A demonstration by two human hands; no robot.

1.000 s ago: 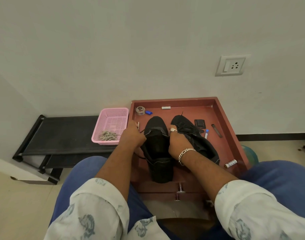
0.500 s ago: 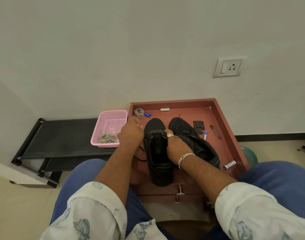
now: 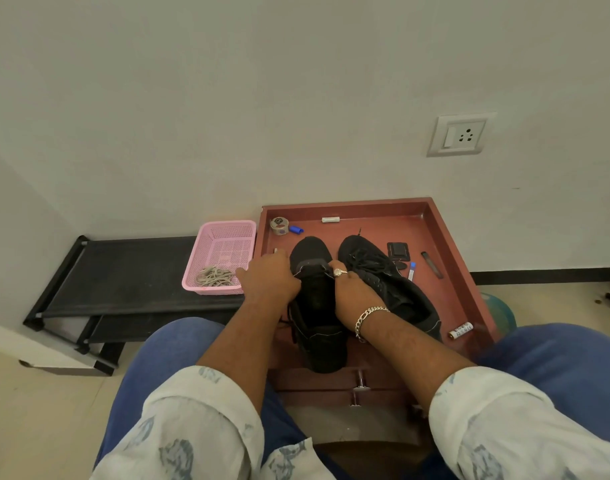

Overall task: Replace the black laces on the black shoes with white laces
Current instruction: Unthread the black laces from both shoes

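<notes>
Swinging the left hand (image 3: pixel 268 280) off the shoe (image 3: pixel 317 327) toward the basket's (image 3: pixel 227 226) white laces (image 3: pixel 215 277) (its grip hidden, cannot tell), while still pinching the tongue (image 3: pixel 310 265) with the right hand (image 3: pixel 348 289), perhaps starting relacing.

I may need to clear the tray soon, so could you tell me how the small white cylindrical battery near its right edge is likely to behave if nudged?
The small white cylindrical battery lies on its side on the red-brown wooden tray, so it would probably roll. The tray's raised rim should likely stop it. It looks rigid and smooth, so perhaps a little slippery to pinch.
</notes>
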